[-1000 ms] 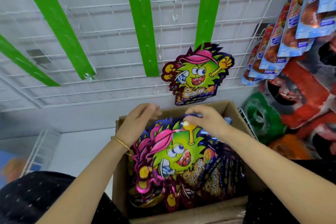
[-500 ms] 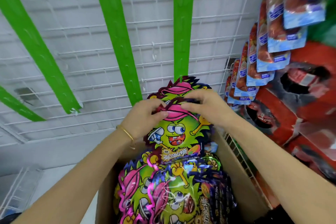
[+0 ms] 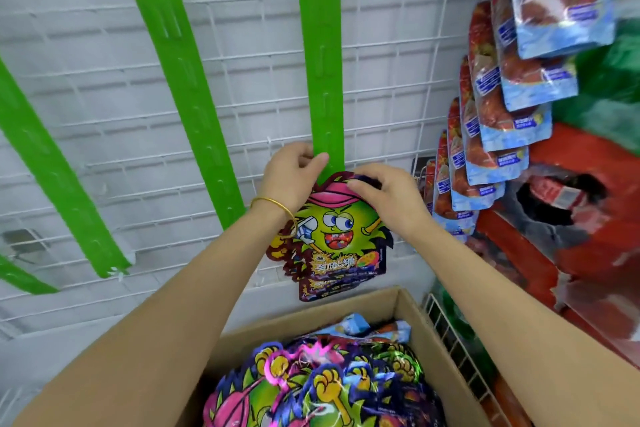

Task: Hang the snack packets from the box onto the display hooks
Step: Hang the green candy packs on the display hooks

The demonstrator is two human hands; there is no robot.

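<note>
Snack packet [image 3: 332,236] lay upright against the wire grid [image 3: 104,45], long axis vertical, its top edge just under the lower end of the right-most green strip [image 3: 320,45]. Right hand [image 3: 388,198] held the packet's pink top from the right, fingers curled over it. Left hand [image 3: 289,180], at upper left, had thumb and fingers closed on the strip's end. The hook itself was hidden by fingers. Both forearms reached up over the box [image 3: 433,340]. Judged: the packet's top needed only a short way up to the hook, and the right hand's grip was the nearer.
</note>
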